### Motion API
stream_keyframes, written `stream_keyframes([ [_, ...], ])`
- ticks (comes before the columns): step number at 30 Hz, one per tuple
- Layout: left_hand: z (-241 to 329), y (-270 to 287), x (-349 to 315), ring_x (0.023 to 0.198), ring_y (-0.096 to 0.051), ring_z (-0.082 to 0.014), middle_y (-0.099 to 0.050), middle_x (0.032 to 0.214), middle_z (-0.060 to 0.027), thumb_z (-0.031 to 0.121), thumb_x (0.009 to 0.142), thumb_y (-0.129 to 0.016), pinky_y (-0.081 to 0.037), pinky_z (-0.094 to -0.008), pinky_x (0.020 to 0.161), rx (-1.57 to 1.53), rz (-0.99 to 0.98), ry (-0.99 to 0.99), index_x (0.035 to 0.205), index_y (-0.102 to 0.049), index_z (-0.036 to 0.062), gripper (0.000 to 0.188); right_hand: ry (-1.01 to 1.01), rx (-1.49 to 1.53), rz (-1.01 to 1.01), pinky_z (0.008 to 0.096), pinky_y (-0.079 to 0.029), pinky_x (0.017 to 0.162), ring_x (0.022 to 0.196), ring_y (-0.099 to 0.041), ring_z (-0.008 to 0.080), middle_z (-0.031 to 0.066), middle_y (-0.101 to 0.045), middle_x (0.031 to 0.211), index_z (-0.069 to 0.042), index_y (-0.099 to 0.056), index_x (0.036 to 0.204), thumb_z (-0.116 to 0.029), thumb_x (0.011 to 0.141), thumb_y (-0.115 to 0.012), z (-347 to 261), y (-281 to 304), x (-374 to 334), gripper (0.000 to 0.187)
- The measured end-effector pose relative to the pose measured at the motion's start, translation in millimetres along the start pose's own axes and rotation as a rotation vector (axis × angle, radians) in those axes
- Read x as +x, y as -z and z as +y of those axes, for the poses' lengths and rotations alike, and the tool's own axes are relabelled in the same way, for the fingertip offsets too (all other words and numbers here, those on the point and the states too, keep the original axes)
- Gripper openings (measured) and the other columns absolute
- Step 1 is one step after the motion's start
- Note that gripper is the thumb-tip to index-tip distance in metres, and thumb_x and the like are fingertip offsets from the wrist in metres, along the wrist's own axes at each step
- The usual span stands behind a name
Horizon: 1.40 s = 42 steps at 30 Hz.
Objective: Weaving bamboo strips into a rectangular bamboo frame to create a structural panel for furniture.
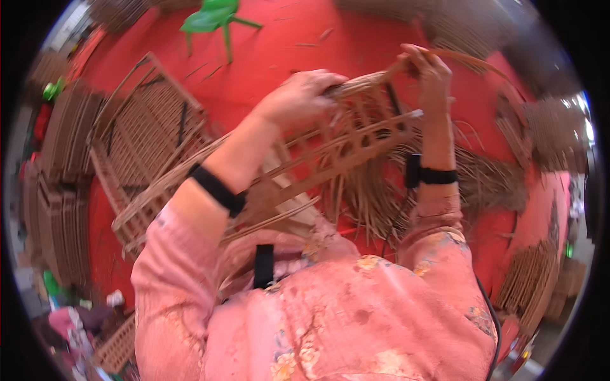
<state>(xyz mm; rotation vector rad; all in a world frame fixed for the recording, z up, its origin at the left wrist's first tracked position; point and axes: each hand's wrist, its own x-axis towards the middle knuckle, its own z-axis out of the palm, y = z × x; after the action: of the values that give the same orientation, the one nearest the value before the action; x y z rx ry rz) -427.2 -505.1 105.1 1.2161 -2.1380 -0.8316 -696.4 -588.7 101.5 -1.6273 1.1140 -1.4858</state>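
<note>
A brown openwork wicker panel (356, 149) lies slanted across my lap, its far right end raised. My left hand (300, 100) is closed round the panel's upper rim, slightly smeared by motion. At the rim's right end my right hand (433, 71) pinches a flat tan wicker strip (473, 59). The strip's free end arcs away to the right. Part of the panel is hidden behind my left forearm.
Left of my lap lies a framed woven panel (149, 117) on the red floor (286, 38). A loose heap of strips (372, 197) spreads below my hands. Stacks of woven panels (67, 133) line the left side. A green stool (213, 18) stands at the far side.
</note>
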Motion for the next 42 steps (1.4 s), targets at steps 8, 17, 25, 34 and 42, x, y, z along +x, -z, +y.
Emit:
stream_keyframes([
  [8,-5,-19,37,0.106,-0.07,-0.0294,-0.073,0.117,-0.0088,0.033,0.077,-0.072,-0.055,-0.0409,0.095,0.14,0.02,0.03,0.118,-0.074,0.015,0.044,0.518,-0.61,-0.341,0.0336,-0.049,0.103,0.117,-0.064,0.0202,0.0132,-0.068,0.125,-0.009,-0.064,0.134,0.003,0.097,-0.055,102,52,33,0.039],
  [17,67,31,-137,0.098,-0.068,-0.0295,-0.072,0.096,-0.0116,0.019,0.086,-0.07,-0.053,-0.0418,0.091,0.224,0.524,-0.12,0.109,-0.073,0.0035,0.027,-0.333,-0.39,-0.273,0.0271,-0.049,0.073,0.086,-0.063,0.0096,0.0012,-0.071,0.105,-0.006,-0.07,0.126,-0.04,0.105,-0.054,100,96,-4,0.043],
  [25,36,52,-368,0.076,-0.061,-0.0063,-0.07,0.087,0.0,0.02,0.099,-0.066,-0.048,-0.0223,0.07,0.083,1.342,0.679,0.101,-0.074,0.0039,0.018,-0.028,-0.572,-0.044,0.0245,-0.043,0.06,0.073,-0.056,0.0053,0.0008,-0.073,0.096,-0.007,-0.073,0.121,-0.028,0.1,-0.066,71,80,-34,0.031],
  [34,-29,12,-469,0.114,-0.061,-0.0312,-0.062,0.129,-0.0188,0.054,0.1,-0.055,-0.049,-0.0374,0.097,-1.266,1.673,0.647,0.128,-0.057,-0.0001,0.061,0.084,-0.991,-0.059,0.0315,-0.056,0.078,0.092,-0.07,0.0161,0.0089,-0.075,0.106,-0.009,-0.071,0.124,-0.037,0.099,-0.066,30,65,-29,0.038],
  [42,-13,169,-592,0.107,-0.066,-0.0328,-0.067,0.117,-0.0216,0.017,0.107,-0.048,-0.061,-0.0407,0.081,-0.837,2.003,-0.387,0.122,-0.058,-0.006,0.029,0.201,-0.605,-0.074,0.0305,-0.052,0.092,0.104,-0.067,0.0149,0.0074,-0.072,0.115,-0.007,-0.068,0.128,-0.025,0.098,-0.066,-86,-44,-69,0.035],
])
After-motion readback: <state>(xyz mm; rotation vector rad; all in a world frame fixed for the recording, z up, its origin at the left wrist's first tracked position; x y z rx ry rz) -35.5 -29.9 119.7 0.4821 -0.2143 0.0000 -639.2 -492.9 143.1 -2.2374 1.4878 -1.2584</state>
